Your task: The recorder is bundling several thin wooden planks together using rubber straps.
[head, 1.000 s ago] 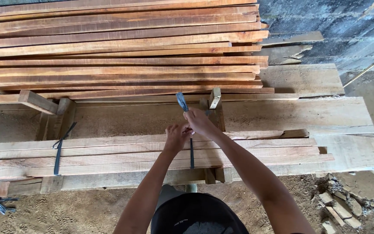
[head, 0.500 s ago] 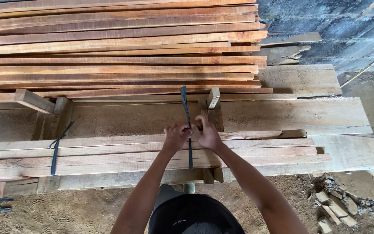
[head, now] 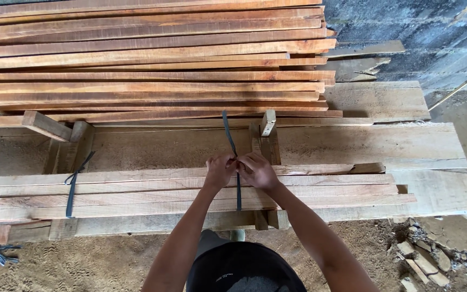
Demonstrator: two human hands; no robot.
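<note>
- The tied strap at the left is a dark flat band, knotted on top of the bundle; take it as your pattern.
- Your left hand is closed, pinching the strap just where it crosses the bundle's far edge.
- Your right hand is closed on the same strap, touching the left; its free end runs up and away over the bench.
- Pull both ends snug and seat the knot flat on the top plank, so the band does not slip.
- The planks are long, thin, rough-sawn, pale to reddish; edges may splinter, so keep fingers on the strap.
- The stack behind is similar timber, loosely layered.
</note>
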